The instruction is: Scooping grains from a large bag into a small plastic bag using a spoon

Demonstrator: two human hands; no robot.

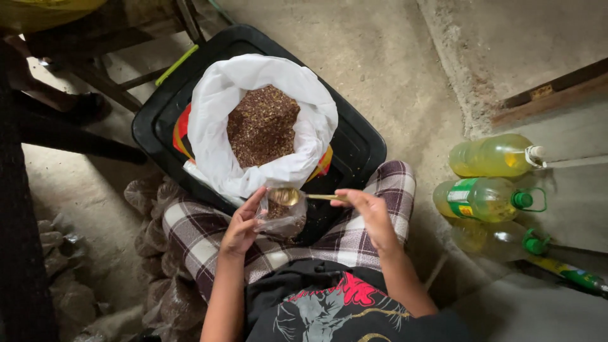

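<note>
Left hand (242,223) – fingers pinching the rim of a small clear bag (283,215) over the lap | right hand (370,212) – gripping a metal spoon (297,197), bowl at the bag's mouth | white sack of reddish-brown grain (263,126) on a black lid (358,149), just ahead | yellow-liquid bottles (491,180) to the right.

Beyond the hands: black plastic lid (361,149) on concrete floor (392,69). Right of the hands: 3 plastic bottles lying on their sides, close together. Top bottle (497,156) yellow liquid, white cap; middle bottle (484,197) yellow liquid, green cap + handle; lower bottle (503,240) paler, green cap. Left of the hands, low down: heap of filled clear packets (164,304) by the checked cloth (196,237). Far upper left: dark wooden chair legs (95,76), green rod (177,64) at lid edge.
</note>
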